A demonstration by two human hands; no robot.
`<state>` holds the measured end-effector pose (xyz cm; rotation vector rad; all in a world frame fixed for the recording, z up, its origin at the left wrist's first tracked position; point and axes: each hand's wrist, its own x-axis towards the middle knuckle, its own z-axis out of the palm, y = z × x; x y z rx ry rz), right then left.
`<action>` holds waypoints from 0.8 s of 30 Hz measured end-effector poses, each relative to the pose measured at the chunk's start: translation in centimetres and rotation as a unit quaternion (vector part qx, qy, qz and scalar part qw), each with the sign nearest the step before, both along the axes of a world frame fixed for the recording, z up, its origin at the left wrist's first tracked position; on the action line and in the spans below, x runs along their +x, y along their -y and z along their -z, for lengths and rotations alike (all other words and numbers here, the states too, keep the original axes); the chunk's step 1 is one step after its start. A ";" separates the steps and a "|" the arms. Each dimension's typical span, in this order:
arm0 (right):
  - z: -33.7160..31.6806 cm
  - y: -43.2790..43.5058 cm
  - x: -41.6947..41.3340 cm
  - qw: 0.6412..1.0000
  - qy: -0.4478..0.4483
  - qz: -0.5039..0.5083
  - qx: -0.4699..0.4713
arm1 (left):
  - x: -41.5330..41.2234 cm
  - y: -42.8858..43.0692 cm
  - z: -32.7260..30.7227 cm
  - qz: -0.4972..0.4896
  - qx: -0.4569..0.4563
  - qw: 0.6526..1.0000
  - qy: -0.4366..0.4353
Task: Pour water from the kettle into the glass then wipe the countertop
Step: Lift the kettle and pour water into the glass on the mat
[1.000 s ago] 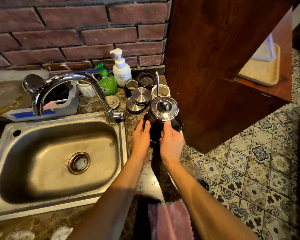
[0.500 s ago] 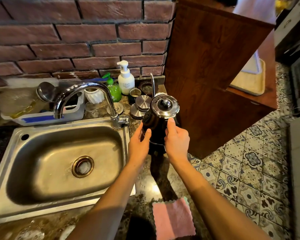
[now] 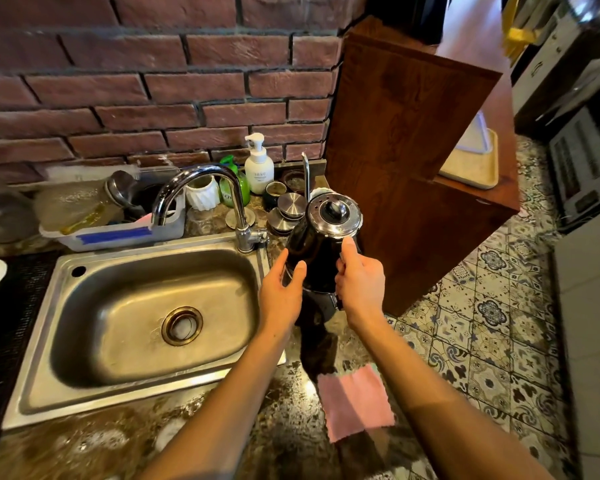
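Both hands hold the black kettle [image 3: 317,258] with its shiny steel lid above the speckled stone tabletop [image 3: 291,424]: left hand [image 3: 281,296] cupping its rounded side, right hand [image 3: 361,282] wrapped around the handle. A fuzzy pink cloth [image 3: 355,403] lies nearer.

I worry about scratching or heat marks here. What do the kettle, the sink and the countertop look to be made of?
Kettle: glossy black body, probably coated metal, with a mirror-bright steel lid. Sink: stainless steel, brushed and dulled, showing soft streaky reflections. Countertop: polished mottled brown stone, perhaps granite, judging by its speckles and glare.
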<state>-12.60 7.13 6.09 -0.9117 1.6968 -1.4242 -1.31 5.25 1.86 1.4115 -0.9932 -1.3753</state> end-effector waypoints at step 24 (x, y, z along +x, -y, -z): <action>-1.6 -16.5 1.8 0.997 -0.039 -0.064 0.005 | 2.4 -18.2 -2.2 -0.056 -0.013 0.997 -0.044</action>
